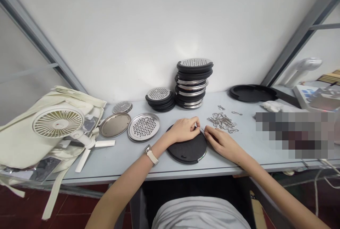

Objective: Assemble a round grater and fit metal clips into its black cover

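Black round disc point(187, 151) lies on the bench point(127, 161) as my left hand point(182, 130) curls over its rim and my right hand point(221, 145) pinches a thin metal pin point(202, 130).

My camera sits on my head, looking forward and down, so the top of my pale grey shirt point(199, 218) shows along the bottom edge. It faces the white wall point(132, 34) behind the pale grey bench point(117, 161) and looks down on the bench from close above. The wide view takes in my left hand point(183, 129), my right hand point(223, 144) and the dark red tiled floor point(74, 204) below.
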